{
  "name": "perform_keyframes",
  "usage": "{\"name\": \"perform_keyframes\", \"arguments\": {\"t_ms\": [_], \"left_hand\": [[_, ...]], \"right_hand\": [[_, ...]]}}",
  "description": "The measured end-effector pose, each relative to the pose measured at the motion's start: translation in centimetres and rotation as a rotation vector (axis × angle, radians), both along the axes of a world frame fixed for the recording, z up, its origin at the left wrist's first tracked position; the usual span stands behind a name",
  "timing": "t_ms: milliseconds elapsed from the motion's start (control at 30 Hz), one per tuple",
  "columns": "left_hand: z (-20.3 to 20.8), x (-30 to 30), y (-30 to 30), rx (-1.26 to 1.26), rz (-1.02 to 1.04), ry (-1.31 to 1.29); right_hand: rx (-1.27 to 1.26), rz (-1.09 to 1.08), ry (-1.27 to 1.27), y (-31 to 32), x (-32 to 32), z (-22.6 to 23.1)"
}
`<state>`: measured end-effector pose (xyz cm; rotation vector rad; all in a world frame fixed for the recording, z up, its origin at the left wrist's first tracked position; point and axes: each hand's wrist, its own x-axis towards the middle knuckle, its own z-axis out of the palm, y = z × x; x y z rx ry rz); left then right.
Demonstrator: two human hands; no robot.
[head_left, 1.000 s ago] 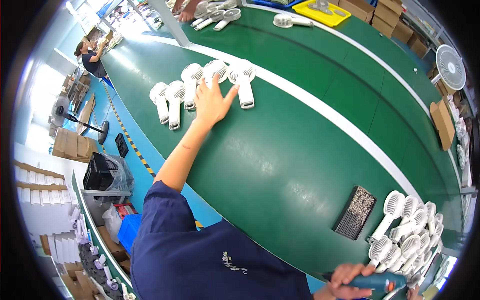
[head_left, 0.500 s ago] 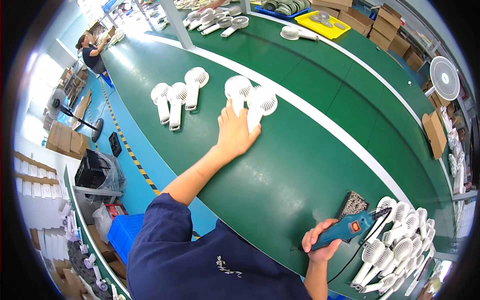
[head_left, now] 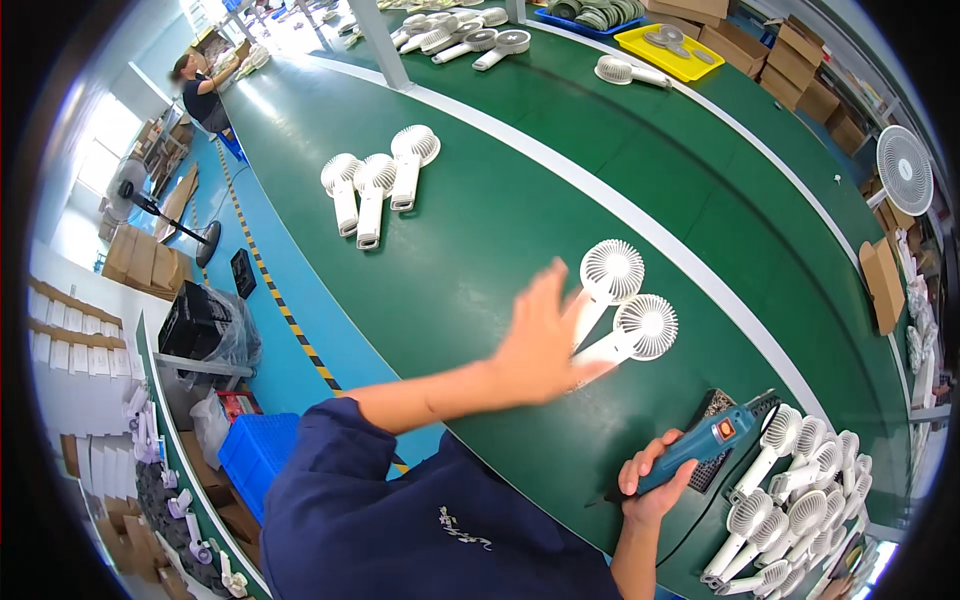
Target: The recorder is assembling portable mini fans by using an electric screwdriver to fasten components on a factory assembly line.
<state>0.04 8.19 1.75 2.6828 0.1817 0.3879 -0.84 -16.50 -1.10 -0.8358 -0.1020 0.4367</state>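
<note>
My left hand (head_left: pixel 535 340) is slightly blurred, its fingers stretched out and apart. It lies over the handle ends of two white handheld fans, an upper fan (head_left: pixel 612 272) and a lower fan (head_left: pixel 647 327); whether it touches them is hard to tell. In my right hand (head_left: pixel 655 485) is a teal corded electric screwdriver (head_left: pixel 700 447), its thin tip pointing up and right. Under the tool's front end is a dark tray (head_left: pixel 712 405) with small pieces in it.
Several white handheld fans (head_left: pixel 805 510) are heaped at the right near edge. Three more fans (head_left: pixel 372 180) lie at the far left of the green table (head_left: pixel 470 180). Beyond a white strip are another fan (head_left: pixel 615 70) and a yellow tray (head_left: pixel 690 68). A person (head_left: pixel 205 95) sits far left.
The two fans have moved right and nearer across the table, along with my left hand, whose fingers have spread. My right hand keeps hold of the screwdriver. The view has shifted slightly.
</note>
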Motion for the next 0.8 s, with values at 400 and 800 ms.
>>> {"name": "perform_keyframes", "arguments": {"t_ms": [400,800], "left_hand": [[-5.0,2.8,22.4,0.502,0.515,-0.027],[-5.2,2.8,22.9,0.368,0.511,-0.287]], "right_hand": [[-0.088,0.006,0.146,0.7,0.4,-0.2],[-0.169,-0.075,0.121,1.9,1.3,-0.1]]}}
